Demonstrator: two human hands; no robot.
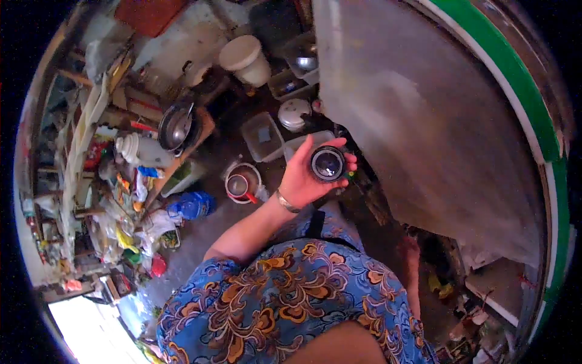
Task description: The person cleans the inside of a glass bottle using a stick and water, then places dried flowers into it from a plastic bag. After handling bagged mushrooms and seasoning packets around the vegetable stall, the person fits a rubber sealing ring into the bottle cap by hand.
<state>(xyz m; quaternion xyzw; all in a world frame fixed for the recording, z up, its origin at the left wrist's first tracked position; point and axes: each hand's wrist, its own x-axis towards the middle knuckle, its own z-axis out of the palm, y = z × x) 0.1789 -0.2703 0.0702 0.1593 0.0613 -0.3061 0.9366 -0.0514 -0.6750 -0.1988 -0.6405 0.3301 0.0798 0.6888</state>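
My left hand point(307, 176) is stretched out palm up in front of me. A small round dark cup-like thing point(328, 164) with a pale inner ring and a glossy dark middle rests on the palm, and the fingertips curl round its far side. Whether it is a cup, a jar or a lens I cannot make out. A metal band point(287, 201) circles the left wrist. My right hand point(410, 247) hangs low at my right side, dim and blurred, so its fingers do not show clearly.
On the floor ahead stand clear plastic tubs point(262, 137), a lidded white pot point(294, 114), a white bucket point(245, 59) and a pan with a red handle point(239, 185). A blue water bottle point(193, 205) lies left, beside cluttered shelves. A large grey panel point(424, 121) fills the right.
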